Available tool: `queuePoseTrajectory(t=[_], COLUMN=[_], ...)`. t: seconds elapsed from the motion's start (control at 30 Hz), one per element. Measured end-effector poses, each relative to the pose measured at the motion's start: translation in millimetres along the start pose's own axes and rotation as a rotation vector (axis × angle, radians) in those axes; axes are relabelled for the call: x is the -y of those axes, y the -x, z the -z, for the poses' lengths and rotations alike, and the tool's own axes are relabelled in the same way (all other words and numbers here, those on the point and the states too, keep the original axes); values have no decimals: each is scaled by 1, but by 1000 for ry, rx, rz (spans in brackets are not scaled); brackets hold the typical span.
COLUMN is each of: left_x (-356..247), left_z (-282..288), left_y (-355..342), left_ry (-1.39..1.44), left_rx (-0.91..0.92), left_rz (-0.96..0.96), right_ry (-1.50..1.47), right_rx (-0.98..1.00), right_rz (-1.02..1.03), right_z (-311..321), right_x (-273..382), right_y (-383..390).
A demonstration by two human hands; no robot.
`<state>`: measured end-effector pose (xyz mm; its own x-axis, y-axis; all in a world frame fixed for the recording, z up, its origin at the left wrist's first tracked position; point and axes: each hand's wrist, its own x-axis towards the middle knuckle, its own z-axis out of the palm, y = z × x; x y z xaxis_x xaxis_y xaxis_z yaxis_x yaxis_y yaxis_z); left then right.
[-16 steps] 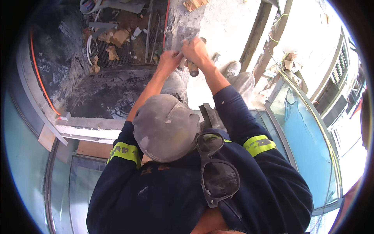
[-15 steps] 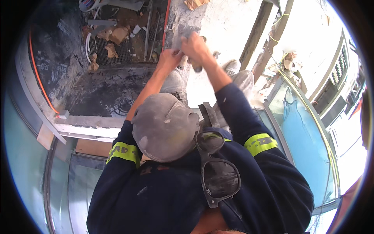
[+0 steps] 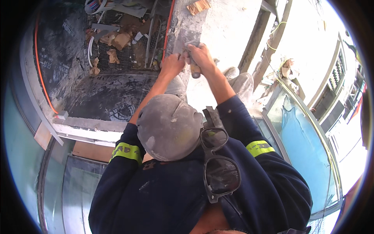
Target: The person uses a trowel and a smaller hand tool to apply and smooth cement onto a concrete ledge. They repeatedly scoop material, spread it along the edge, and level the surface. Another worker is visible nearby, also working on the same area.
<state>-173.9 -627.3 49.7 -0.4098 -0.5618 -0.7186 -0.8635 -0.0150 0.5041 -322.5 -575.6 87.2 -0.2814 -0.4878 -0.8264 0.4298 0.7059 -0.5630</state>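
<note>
My right hand [image 3: 202, 59] is closed around a wooden-handled tool [image 3: 195, 71]; the handle's dark rounded end sticks out below my palm, and its working end is mostly hidden. Just left of it, my left hand [image 3: 173, 65] has its fingers curled together close to the tool. Whatever those fingers pinch is hidden. Both hands are over a dusty grey concrete ledge [image 3: 186, 23]. Close below them, a dusty grey rounded form [image 3: 169, 126], like a bent knee, fills the middle of the view.
Left of the ledge lies a recess with mesh and torn brown paper [image 3: 121, 40]. An orange conduit [image 3: 168, 33] runs along the ledge. A brown paper scrap [image 3: 198, 6] sits farther up. At right stands a framed glass panel [image 3: 304, 144]. Sunglasses [image 3: 222, 175] hang at my collar.
My right hand has shifted slightly down and right, and the tool's handle is tilted differently. My left hand has moved down a little. The hands stay close together.
</note>
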Motion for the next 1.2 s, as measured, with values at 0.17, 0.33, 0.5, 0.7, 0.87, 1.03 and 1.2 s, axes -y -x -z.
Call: queuePoseTrajectory(t=[0.17,0.33,0.5,0.7,0.87,1.03,1.2], left_x=[6,5,3,-1,-1,3,-1], left_z=[8,9,12,14,14,13,13], left_y=[3,3,-1,3,1,-3,-1], left_ry=[162,251,146,189,216,110,183], left_rx=[70,28,71,34,38,88,20], left_rz=[77,54,93,79,67,73,48], right_ry=[-186,131,395,75,61,29,110], right_rx=[-271,-229,-291,-182,-151,-233,-181], right_rz=[-96,68,31,45,-21,-82,160], right_z=[-32,-16,-12,-17,-17,-25,-22], right_x=[-11,32,11,-3,15,7,-6], right_y=[3,-23,-28,-15,-2,-7,-18])
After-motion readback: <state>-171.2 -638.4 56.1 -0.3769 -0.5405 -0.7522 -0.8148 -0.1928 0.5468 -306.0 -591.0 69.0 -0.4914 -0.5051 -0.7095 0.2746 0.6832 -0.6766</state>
